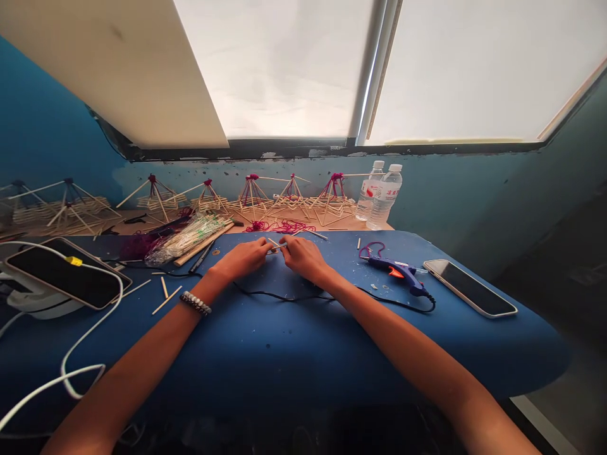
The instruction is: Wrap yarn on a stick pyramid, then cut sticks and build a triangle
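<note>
Fingertips point(268, 246) on both hands are pinched in tight on a thin wooden stick point(277, 248), and the two hands nearly touch around it, so it's pretty much clamped between them. It's held just above the middle of the far half of a blue padded table point(265, 360). The left hand point(241, 260) has a beaded bracelet point(195, 303) on its wrist, and the right hand point(302, 258) sits just beside it.

A black cord point(284, 297) runs right under both hands to a blue hot glue gun point(398, 275) on the right, with a phone point(469, 287) just past it. Over on the left there's a bag of sticks point(187, 239), a few loose sticks point(165, 300), and another phone point(61, 275) on a white cable point(80, 354). Along the far edge sit stick pyramids topped with magenta yarn point(251, 196), plus two water bottles point(382, 196).
</note>
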The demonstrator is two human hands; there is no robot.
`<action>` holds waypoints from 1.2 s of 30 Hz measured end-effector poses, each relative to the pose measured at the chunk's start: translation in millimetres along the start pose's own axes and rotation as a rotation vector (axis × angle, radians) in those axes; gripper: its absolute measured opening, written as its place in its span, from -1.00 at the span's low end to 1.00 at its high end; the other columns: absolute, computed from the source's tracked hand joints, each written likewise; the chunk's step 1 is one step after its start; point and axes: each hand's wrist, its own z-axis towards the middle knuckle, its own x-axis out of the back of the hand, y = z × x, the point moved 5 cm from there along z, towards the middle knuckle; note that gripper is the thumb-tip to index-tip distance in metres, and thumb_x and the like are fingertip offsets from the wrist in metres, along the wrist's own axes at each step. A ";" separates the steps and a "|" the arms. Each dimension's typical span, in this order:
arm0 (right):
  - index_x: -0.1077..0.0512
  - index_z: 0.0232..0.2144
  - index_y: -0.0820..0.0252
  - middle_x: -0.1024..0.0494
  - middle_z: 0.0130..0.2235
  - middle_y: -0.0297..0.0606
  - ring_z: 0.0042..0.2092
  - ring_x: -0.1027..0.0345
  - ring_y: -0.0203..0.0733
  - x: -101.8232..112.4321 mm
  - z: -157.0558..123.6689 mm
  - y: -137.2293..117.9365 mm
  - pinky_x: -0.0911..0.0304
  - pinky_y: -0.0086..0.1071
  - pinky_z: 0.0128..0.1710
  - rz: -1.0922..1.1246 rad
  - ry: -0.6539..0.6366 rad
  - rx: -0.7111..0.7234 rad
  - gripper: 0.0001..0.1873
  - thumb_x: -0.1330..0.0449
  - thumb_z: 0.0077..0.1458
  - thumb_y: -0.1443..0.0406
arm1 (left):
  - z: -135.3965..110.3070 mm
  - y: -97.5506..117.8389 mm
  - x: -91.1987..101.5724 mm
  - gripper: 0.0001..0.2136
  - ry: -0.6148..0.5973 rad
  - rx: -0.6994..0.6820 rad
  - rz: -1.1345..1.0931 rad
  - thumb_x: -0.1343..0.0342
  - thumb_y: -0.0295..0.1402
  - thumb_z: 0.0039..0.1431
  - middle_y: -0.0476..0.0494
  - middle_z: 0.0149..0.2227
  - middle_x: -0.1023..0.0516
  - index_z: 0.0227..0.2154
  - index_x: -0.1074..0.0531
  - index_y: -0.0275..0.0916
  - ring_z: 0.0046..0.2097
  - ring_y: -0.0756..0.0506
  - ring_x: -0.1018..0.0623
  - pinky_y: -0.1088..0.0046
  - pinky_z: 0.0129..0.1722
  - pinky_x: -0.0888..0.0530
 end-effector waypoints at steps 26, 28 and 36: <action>-0.23 -0.17 0.12 -0.26 -0.39 -0.44 -0.44 -0.20 -0.30 7.0 14.6 15.7 -0.21 -0.44 -0.41 0.960 0.213 -0.080 -0.81 0.09 0.18 0.39 | -3.6 -1.3 30.3 -0.67 0.398 0.185 -0.794 0.26 -0.14 0.51 -0.11 -0.33 -0.44 -0.14 -0.33 -0.20 -0.33 -0.08 -0.44 0.38 -0.27 -0.38; -0.20 -0.17 0.09 -0.20 -0.44 -0.49 -0.48 -0.11 -0.31 10.7 12.0 11.8 -0.13 -0.45 -0.48 1.070 0.235 -0.042 -0.87 0.03 0.21 0.30 | -1.1 2.0 26.9 -0.67 0.364 0.156 -0.942 0.26 -0.09 0.51 -0.05 -0.37 -0.38 -0.15 -0.29 -0.19 -0.40 -0.03 -0.36 0.42 -0.36 -0.38; -0.41 -0.33 0.14 -0.26 -0.53 -0.49 -0.51 -0.07 -0.38 31.2 0.1 -3.5 -0.09 -0.46 -0.54 1.259 0.382 0.144 -0.51 -0.34 0.07 -0.14 | 4.5 24.5 19.8 -0.58 0.283 -0.069 -1.145 0.14 0.08 0.47 -0.05 -0.39 -0.46 -0.19 -0.31 -0.20 -0.37 0.00 -0.44 0.53 -0.45 -0.37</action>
